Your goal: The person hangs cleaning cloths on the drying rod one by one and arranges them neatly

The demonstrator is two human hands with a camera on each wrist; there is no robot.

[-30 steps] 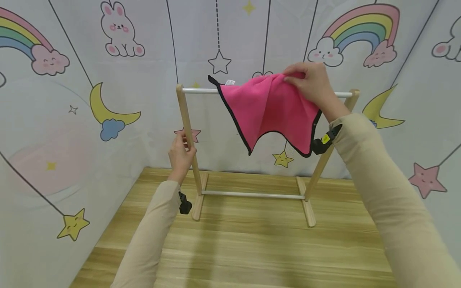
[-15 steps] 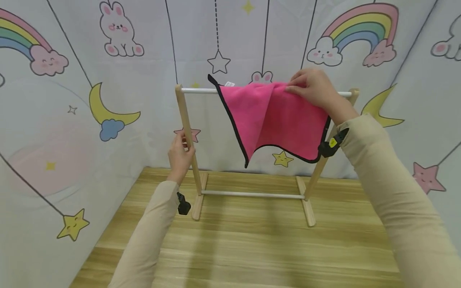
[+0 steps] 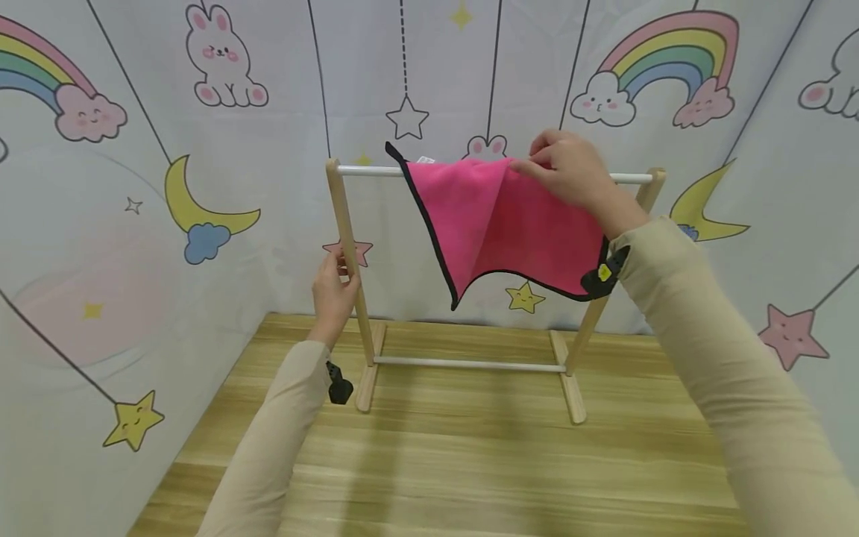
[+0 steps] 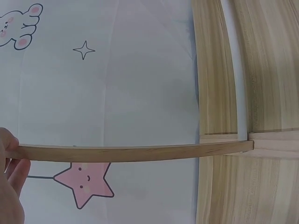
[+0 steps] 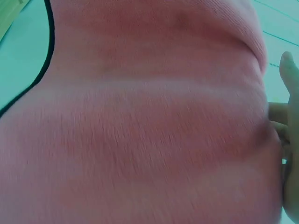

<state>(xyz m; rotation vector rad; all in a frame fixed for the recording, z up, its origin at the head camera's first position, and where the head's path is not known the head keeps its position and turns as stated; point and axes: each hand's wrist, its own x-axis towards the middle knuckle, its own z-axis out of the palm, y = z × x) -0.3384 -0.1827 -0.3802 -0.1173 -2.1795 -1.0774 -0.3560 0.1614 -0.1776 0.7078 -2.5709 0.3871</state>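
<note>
Partly between hands (image 3: 333, 298), apparently against the right (image 3: 567, 171), pink cloth (image 3: 456, 201).

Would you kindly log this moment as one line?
left hand: grips wooden post | right hand: touches pink cloth near its top | pink cloth: hangs over upper white rail

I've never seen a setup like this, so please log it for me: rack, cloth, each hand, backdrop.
Rack: pale wood, on a wood-grain surface
Cloth: pink, black-edged, draped over the white upper bar
Left hand: grips the left post
Right hand: touches the cloth near its top; whether it pinches is unclear
Backdrop: white, printed with rainbows and stars
</note>
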